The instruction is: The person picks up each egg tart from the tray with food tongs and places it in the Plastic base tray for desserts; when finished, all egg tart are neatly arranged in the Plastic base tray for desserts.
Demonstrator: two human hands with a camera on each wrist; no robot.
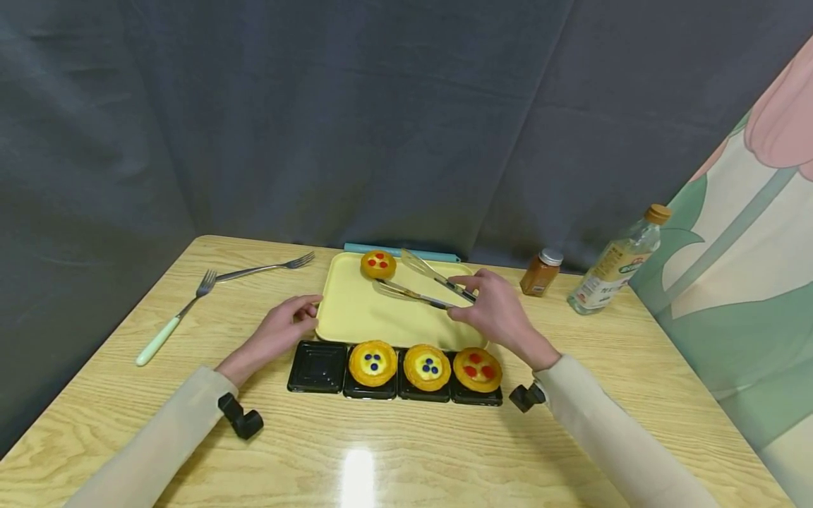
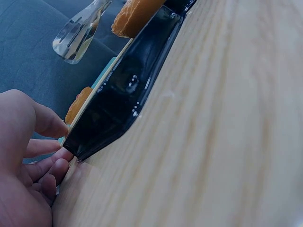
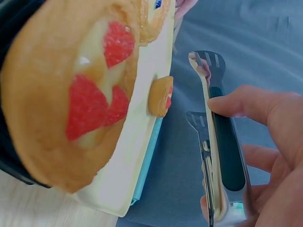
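Note:
My right hand (image 1: 492, 305) grips a pair of metal tongs (image 3: 228, 156) with dark handles, thumb on one side and fingers on the other. The spread tong arms reach left over a pale yellow tray (image 1: 356, 303). Near their tips, a tart with red berries (image 1: 378, 264) sits toward the tray's back. My left hand (image 1: 287, 324) pinches the tray's left rim between thumb and fingers. In front stands a row of black plastic holders; the leftmost holder (image 1: 319, 367) shows its bare base. Two blueberry tarts (image 1: 373, 363) and a larger red-berry tart (image 1: 478, 370) fill the others.
Two forks (image 1: 170, 329) lie on the left of the wooden table. A teal roll (image 1: 406, 254) lies behind the tray. At the back right stand a small brown jar (image 1: 540, 274) and a glass bottle (image 1: 612, 268). A dark curtain (image 1: 356, 127) hangs behind.

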